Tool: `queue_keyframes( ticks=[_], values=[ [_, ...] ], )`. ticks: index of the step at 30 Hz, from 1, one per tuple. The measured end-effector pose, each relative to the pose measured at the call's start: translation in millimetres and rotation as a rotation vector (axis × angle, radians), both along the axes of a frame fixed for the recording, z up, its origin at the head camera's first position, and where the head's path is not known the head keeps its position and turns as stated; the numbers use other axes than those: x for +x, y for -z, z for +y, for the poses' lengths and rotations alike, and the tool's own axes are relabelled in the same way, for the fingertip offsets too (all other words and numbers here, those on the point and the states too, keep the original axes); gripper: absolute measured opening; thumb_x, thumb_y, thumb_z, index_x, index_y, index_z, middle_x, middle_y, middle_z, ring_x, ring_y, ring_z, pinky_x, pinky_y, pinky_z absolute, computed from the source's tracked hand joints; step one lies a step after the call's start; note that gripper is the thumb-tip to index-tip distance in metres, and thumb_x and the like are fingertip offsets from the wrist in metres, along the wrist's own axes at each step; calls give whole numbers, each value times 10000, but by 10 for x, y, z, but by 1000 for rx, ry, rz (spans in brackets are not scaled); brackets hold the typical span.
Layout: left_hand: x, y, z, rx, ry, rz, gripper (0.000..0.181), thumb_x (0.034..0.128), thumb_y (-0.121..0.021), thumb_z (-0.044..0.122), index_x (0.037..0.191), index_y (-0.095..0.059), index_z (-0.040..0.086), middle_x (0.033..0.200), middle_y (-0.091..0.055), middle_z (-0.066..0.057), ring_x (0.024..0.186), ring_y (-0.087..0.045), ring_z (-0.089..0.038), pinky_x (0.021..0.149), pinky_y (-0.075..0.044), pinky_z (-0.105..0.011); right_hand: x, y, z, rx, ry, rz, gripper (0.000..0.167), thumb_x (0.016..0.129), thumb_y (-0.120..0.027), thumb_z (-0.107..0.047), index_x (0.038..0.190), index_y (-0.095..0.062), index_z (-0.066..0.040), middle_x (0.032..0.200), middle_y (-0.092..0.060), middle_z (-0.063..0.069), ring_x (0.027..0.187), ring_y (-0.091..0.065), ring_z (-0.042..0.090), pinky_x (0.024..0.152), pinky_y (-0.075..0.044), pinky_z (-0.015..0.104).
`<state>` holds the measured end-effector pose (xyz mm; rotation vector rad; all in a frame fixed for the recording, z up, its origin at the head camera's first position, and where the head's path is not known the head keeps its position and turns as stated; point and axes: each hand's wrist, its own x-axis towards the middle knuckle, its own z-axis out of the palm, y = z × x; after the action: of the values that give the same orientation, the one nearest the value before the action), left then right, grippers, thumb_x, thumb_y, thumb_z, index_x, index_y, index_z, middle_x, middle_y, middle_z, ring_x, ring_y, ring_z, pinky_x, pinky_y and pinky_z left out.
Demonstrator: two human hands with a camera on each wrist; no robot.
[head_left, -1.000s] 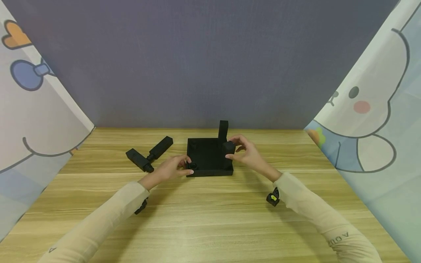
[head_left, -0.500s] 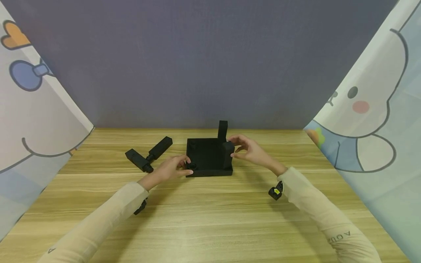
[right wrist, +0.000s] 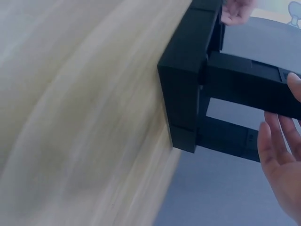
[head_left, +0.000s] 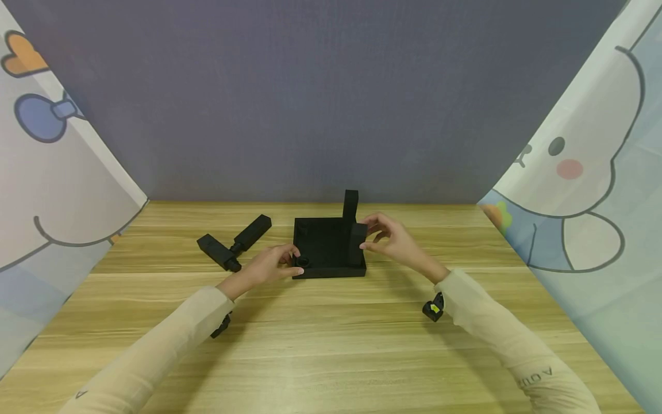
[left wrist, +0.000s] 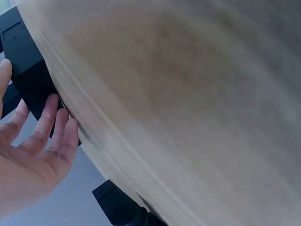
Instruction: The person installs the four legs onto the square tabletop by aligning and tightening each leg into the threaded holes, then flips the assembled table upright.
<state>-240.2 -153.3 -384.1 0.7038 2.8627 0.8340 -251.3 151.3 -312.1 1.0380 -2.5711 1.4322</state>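
A square black tray-like base lies on the table with raised rims and round sockets at its left corners. My left hand holds its near left corner, thumb at the front wall and fingers at the left side, as the left wrist view shows the base between them. At the near right corner stands a black square leg, upright. My right hand pinches this leg near its top between thumb and fingers. Another black leg stands at the far right corner. The held leg's lower end is hidden in the corner.
Two loose black legs lie left of the base on the wooden table: one leg points back right, the other leg lies in front of it, their threaded ends close together. A grey panel rises behind the table.
The near right leg stands straighter and has turned a little in its corner. My right fingers and wrist shifted slightly around it. The left hand and base stay nearly still.
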Motion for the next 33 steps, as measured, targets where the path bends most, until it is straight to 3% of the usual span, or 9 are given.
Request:
queue_keyframes(
  ticks=[5, 10, 15, 20, 24, 28, 33],
  values=[
    [11, -12, -4, 1, 5, 11, 362, 831, -652, 384, 1090, -560, 149, 870, -622, 22, 745, -558, -103, 657, -449, -283, 80, -29, -34, -6, 35, -9, 413, 784, -689, 2, 1144, -495, 62, 1092, -544, 223, 970, -562, 403, 793, -455, 555],
    [13, -18, -1, 6, 8, 13, 363, 833, -652, 378, 1096, -562, 145, 872, -627, 21, 738, -557, -100, 650, -444, -278, 76, -35, -38, 11, 19, 42, 444, 771, -693, 26, 1162, -489, 77, 1128, -540, 230, 937, -570, 382, 754, -474, 538],
    [14, -20, -6, 8, 9, 7, 367, 834, -650, 381, 1098, -562, 142, 873, -630, 22, 739, -561, -99, 649, -445, -281, -4, -46, -11, 56, -70, 91, 504, 750, -702, 51, 1197, -474, 100, 1183, -522, 252, 899, -581, 354, 697, -506, 493],
    [10, -18, -10, 7, 11, 5, 369, 835, -648, 385, 1098, -563, 140, 864, -629, 24, 735, -561, -102, 643, -443, -279, -181, 37, 56, 111, -119, 32, 566, 759, -701, 34, 1274, -469, 16, 1263, -506, 206, 949, -566, 335, 707, -518, 416],
    [5, -21, -4, 5, 9, 7, 368, 834, -649, 387, 1097, -564, 144, 859, -628, 26, 742, -565, -106, 650, -448, -282, -267, 92, 93, 137, -118, 1, 560, 773, -713, -32, 1285, -488, -64, 1288, -510, 145, 975, -554, 301, 721, -519, 344],
    [8, -25, -5, 2, 7, 2, 370, 835, -647, 387, 1102, -561, 144, 860, -628, 29, 745, -569, -106, 655, -452, -283, -267, 122, 88, 105, -110, -1, 538, 772, -727, -91, 1264, -508, -71, 1257, -526, 130, 947, -565, 303, 718, -522, 349],
    [15, -24, -12, 5, 8, 3, 371, 836, -645, 388, 1101, -560, 143, 859, -628, 30, 743, -568, -104, 655, -453, -285, -213, 186, 56, 82, -31, 29, 515, 763, -744, -170, 1221, -522, -96, 1185, -553, 85, 933, -564, 250, 747, -505, 382]
  ],
)
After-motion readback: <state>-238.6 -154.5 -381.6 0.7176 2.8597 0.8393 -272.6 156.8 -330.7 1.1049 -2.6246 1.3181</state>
